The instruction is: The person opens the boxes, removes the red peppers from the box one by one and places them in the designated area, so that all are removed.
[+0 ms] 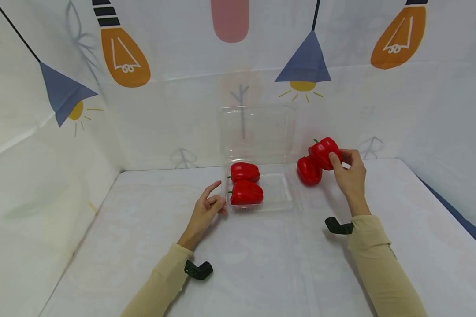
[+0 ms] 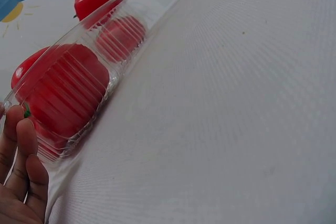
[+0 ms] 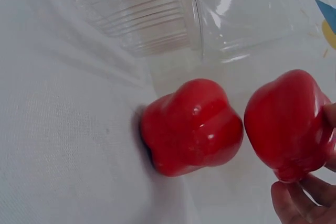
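A white, fine-textured table (image 1: pixel 254 268) bears a ribbed clear plastic box (image 1: pixel 275 193), its raised lid (image 1: pixel 258 132) faint. Beside it, the left hand (image 1: pixel 208 208) has loose fingers; contact is unclear. The right hand (image 1: pixel 351 178) grips a glossy, lobed red pepper (image 1: pixel 323 152), partly thumb-covered, near another pepper (image 1: pixel 309 171) right of the box; two peppers (image 1: pixel 247 192) lie inside.

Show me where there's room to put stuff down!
Free: inside the box, right of two peppers; table between the sleeves. Crowded: right of the box, where one pepper lies and the right hand holds another.
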The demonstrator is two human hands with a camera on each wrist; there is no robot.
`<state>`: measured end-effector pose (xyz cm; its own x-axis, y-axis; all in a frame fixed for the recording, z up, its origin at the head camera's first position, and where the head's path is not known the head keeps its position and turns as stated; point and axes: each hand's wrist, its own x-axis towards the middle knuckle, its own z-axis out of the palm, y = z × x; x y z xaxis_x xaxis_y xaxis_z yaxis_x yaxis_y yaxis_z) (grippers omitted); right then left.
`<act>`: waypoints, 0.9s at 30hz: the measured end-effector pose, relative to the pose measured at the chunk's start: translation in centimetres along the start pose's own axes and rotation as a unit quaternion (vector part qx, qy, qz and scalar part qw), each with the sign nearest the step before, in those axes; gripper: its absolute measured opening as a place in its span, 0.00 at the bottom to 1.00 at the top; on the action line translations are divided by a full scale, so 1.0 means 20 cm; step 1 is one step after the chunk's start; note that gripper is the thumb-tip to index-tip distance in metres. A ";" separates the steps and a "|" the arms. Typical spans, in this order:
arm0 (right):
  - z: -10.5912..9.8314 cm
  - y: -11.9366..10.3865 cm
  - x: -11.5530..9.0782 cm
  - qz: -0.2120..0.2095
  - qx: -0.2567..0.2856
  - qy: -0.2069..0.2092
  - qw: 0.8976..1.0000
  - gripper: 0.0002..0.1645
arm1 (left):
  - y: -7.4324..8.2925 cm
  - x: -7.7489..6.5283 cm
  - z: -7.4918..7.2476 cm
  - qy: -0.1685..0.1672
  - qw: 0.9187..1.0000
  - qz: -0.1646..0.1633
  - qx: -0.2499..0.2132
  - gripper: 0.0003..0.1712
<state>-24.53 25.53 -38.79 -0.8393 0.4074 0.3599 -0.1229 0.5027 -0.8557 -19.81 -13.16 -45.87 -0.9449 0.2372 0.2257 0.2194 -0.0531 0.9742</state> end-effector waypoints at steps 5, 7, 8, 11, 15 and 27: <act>-0.01 0.01 0.01 0.009 0.000 0.008 1.000 0.28 | 0.00 0.00 0.00 -0.001 1.000 -0.002 -0.006 0.35; -0.01 0.02 0.01 0.010 -0.002 0.011 1.000 0.29 | 0.00 0.00 0.00 0.000 1.000 -0.003 -0.004 0.35; -0.01 0.03 0.01 0.011 -0.004 0.013 1.000 0.29 | 0.00 0.00 0.01 0.001 1.000 -0.005 -0.003 0.34; -0.02 0.04 0.02 0.018 -0.009 0.017 1.000 0.29 | 0.00 0.00 0.01 0.002 1.000 -0.007 0.002 0.34; -0.03 0.05 0.02 0.031 -0.008 0.024 0.999 0.28 | 0.00 0.00 0.01 0.002 1.000 -0.007 0.005 0.34; -0.04 0.05 0.03 0.064 -0.001 0.033 0.997 0.28 | 0.00 0.00 0.00 0.005 1.000 -0.005 0.007 0.34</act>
<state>-24.68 26.82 -39.18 -0.8111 0.5176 0.2724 -0.0167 0.4450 -0.8954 -19.76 -13.11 -45.84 -0.9496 0.2270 0.2161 0.2132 -0.0376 0.9763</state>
